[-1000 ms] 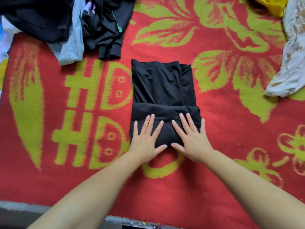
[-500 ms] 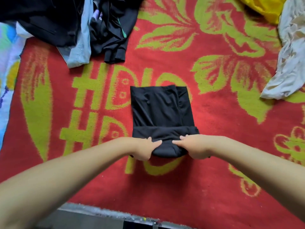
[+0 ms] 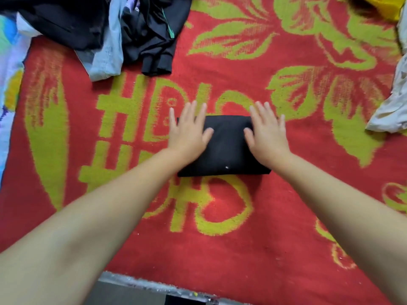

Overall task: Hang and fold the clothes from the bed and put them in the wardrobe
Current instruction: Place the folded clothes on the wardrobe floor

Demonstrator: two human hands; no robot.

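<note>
Both hands lie flat, palms down and fingers spread, on a folded black fabric garment (image 3: 226, 148). Neither grips anything. The left hand (image 3: 189, 130) covers the bundle's left end, its fingertips reaching past the far edge onto the red bed cover with yellow-green leaf and letter pattern (image 3: 286, 216). The right hand (image 3: 267, 133) covers the right end, likewise reaching beyond the far edge.

The garment is a compact rectangle near the middle of the cover, long axis running left to right across the view, its near edge a straight fold line facing the person. A tiny pale speck shows near that edge.

At far left lies a heap of dark clothes (image 3: 66, 20) with a pale blue denim piece (image 3: 108, 53) among them. A crumpled off-white cloth (image 3: 394, 106) lies at right, a yellow cloth (image 3: 387, 7) at the top right corner.
</note>
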